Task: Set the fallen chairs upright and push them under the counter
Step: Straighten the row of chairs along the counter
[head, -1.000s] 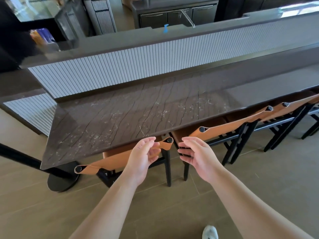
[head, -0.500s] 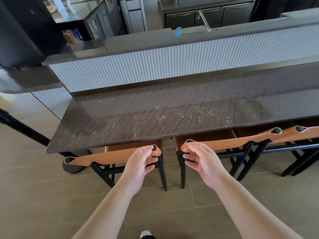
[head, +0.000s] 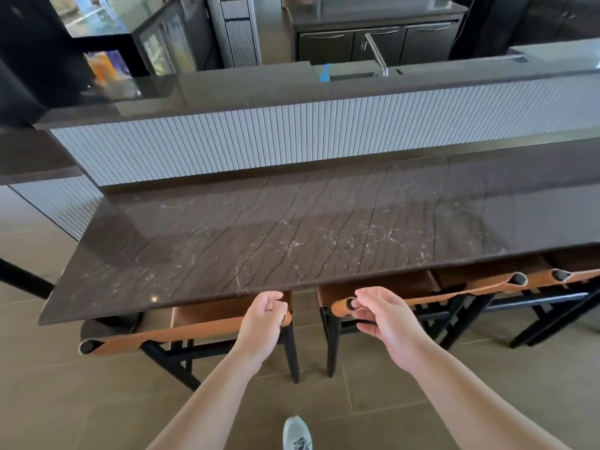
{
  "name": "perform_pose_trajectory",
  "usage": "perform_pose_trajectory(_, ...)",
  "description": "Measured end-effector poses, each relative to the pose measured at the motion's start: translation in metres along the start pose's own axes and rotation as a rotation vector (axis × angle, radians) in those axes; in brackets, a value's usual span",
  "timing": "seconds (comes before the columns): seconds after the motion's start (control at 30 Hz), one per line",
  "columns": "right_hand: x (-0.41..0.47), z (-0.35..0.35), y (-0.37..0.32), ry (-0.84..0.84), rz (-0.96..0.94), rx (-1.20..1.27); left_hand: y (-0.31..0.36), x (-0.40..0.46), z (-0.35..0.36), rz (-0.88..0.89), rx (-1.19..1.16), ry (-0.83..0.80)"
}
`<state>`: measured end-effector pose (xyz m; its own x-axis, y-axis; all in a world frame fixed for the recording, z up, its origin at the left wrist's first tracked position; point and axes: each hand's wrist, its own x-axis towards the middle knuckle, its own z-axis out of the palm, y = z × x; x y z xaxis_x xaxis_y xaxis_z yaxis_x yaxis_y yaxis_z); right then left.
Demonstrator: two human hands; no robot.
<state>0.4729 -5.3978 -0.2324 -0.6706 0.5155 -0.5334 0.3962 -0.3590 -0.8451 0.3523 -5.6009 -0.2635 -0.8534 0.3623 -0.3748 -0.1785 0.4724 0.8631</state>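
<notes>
Under the dark brown marble counter [head: 292, 235] edge, left hand [head: 261, 323] curls on the left tan leather, black-framed chair [head: 181, 329] backrest end; right hand [head: 386, 319], fingers loosely curled, touches the neighbouring tan chair [head: 422, 298] post. Both upright, tucked under.

Bright, even daylight. Soft sheen and pale reflections on the dark marble counter [head: 292, 228]. Wide-angle bowing curves the straight edges toward the frame borders. Upper-left background smeared, out of focus. Faint shadow under the chairs [head: 181, 323].
</notes>
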Motion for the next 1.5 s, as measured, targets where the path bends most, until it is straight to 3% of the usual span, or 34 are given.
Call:
perform_pose_trajectory(0.2, 0.041, 0.015, -0.002, 0.031, -0.025, -0.181, -0.025, 0.042, -0.003, 0.094, 0.304, -0.031)
perform_pose_trajectory(0.33, 0.058, 0.019, 0.011, 0.023, -0.099, -0.665, -0.051, 0.051, -0.003, 0.076, 0.494, -0.1)
perform_pose_trajectory(0.5, 0.079, 0.005, 0.034, -0.066, -0.401, -1.367, -0.067, 0.047, 0.009, 0.172, 0.76, 0.011)
perform_pose_trajectory(0.6, 0.089, 0.0, 0.041, -0.171, -0.442, -1.556, -0.06, 0.043, 0.018, 0.16, 0.865, 0.074)
perform_pose_trajectory(0.9, 0.117, -0.01, 0.047, -0.302, -0.64, -1.724, -0.05, 0.044, 0.024, 0.205, 1.051, 0.097)
perform_pose_trajectory(1.27, 0.122, -0.011, 0.046, -0.336, -0.687, -1.726, -0.045, 0.048, 0.025, 0.201, 1.1, 0.01)
perform_pose_trajectory(1.5, 0.124, -0.009, 0.042, -0.381, -0.673, -1.731, -0.048, 0.06, 0.011, 0.302, 1.136, -0.056)
